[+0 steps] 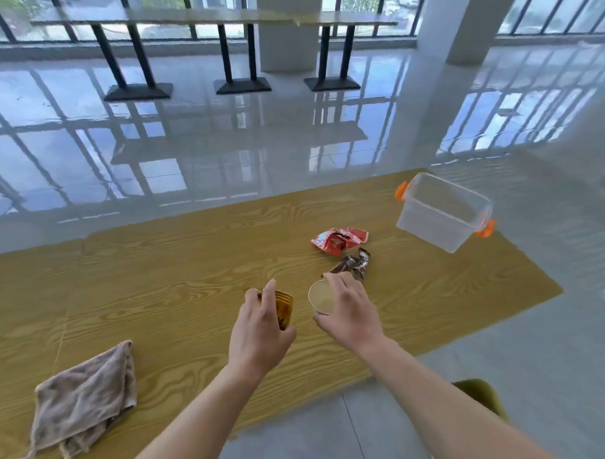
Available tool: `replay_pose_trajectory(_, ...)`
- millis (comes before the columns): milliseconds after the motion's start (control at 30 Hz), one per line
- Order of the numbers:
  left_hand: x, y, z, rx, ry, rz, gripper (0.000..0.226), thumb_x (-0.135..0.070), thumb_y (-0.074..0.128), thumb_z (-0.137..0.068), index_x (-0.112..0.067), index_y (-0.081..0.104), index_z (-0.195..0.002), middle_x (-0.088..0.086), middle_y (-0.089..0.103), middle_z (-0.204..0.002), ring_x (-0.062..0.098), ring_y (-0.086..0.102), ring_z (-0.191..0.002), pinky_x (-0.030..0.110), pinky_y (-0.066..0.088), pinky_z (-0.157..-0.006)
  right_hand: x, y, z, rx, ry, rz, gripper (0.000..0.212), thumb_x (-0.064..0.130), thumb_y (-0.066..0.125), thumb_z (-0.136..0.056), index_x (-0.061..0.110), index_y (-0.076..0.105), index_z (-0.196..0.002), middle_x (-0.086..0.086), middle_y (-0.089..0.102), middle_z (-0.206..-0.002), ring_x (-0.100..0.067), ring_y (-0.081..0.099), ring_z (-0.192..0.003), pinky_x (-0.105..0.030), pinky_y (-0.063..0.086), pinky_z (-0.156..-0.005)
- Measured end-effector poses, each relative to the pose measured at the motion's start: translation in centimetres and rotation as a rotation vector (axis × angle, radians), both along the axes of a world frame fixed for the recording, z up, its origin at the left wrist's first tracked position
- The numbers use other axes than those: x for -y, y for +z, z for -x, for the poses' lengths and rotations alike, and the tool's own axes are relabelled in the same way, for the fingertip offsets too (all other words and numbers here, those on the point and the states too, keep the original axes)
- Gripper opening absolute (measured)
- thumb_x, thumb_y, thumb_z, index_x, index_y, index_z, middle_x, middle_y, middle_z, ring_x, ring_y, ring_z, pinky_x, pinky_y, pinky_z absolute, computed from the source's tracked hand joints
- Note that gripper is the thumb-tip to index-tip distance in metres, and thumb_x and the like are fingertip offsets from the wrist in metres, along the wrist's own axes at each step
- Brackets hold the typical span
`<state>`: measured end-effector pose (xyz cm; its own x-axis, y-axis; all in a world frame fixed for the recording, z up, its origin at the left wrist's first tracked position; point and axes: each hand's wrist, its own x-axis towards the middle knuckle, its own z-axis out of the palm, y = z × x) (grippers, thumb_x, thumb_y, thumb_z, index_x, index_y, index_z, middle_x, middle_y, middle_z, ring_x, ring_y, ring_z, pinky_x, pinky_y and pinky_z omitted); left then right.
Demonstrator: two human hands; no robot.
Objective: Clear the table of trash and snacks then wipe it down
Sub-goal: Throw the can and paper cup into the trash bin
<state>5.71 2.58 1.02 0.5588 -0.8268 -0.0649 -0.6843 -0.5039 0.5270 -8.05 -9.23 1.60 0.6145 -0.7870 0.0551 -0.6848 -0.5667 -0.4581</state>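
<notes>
L hand [260, 327] round amber cup [285, 309], R hand [351, 311] round paper cup [321, 298]

Matt wood grain on the tabletop [155, 293]; soft, rumpled cloth [82, 400]; clear smooth plastic box [439, 213]; shiny crinkled wrappers [338, 239]; matt paper cup [321, 298]; glossy amber cup [284, 307]; mirror-glossy floor [228, 141].

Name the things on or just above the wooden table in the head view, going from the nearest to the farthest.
Beige cloth → amber cup and paper cup, about level with each other → brown wrappers → red wrapper → clear box
</notes>
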Motion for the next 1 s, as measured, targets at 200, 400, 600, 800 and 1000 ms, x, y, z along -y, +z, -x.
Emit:
replay_pose_trajectory(200, 3.0, 0.3, 8.1, 0.009, -0.144, 0.040, 0.091, -0.036, 0.072, -0.081, -0.024, 0.019, -0.154, 0.007, 0.039, -0.136, 0.027, 0.051, -0.117, 0.037, 0.054, -0.087, 0.2, 0.3, 10.5, -0.012, -0.144, 0.004, 0.076, 0.035, 0.077, -0.078, 0.014, 0.042, -0.142, -0.005, 0.049, -0.137, -0.025, 0.047, -0.124, -0.033, 0.044, -0.100)
replay_pose_trajectory(400, 5.1, -0.3, 18.3, -0.003, -0.261, 0.054, 0.092, -0.036, 0.073, -0.080, -0.024, 0.019, -0.154, 0.005, 0.040, -0.135, 0.025, 0.053, -0.116, 0.034, 0.055, -0.084, 0.6, -0.3, 22.4, 0.002, -0.269, -0.017, 0.079, 0.038, 0.079, -0.077, 0.017, 0.040, -0.143, -0.003, 0.047, -0.138, -0.023, 0.046, -0.126, -0.033, 0.045, -0.100)
replay_pose_trajectory(600, 7.1, -1.4, 28.1, -0.017, -0.365, 0.058, 0.088, -0.039, 0.070, -0.084, -0.022, 0.021, -0.155, 0.003, 0.041, -0.133, 0.021, 0.055, -0.109, 0.026, 0.049, -0.075, 0.7, -2.2, 33.4, -0.030, -0.370, -0.052, 0.067, 0.034, 0.078, -0.074, 0.017, 0.047, -0.131, -0.004, 0.050, -0.129, -0.026, 0.051, -0.117, -0.033, 0.046, -0.095)
replay_pose_trajectory(800, 8.9, -3.4, 35.7, -0.025, -0.471, 0.008, 0.087, -0.044, 0.070, -0.084, -0.025, 0.021, -0.154, 0.001, 0.040, -0.137, 0.018, 0.056, -0.110, 0.024, 0.050, -0.072, 0.7, -4.9, 41.3, -0.090, -0.479, -0.122, 0.066, 0.033, 0.071, -0.075, 0.018, 0.045, -0.134, -0.004, 0.049, -0.130, -0.026, 0.048, -0.121, -0.031, 0.041, -0.100)
replay_pose_trajectory(1000, 11.9, -8.1, 40.4, -0.052, -0.586, -0.074, 0.083, -0.046, 0.069, -0.083, -0.028, 0.023, -0.150, 0.001, 0.042, -0.134, 0.016, 0.055, -0.101, 0.019, 0.045, -0.067, 1.6, -8.9, 45.5, -0.122, -0.599, -0.255, 0.072, 0.032, 0.069, -0.076, 0.032, 0.040, -0.141, 0.000, 0.044, -0.128, -0.026, 0.046, -0.121, -0.033, 0.042, -0.098)
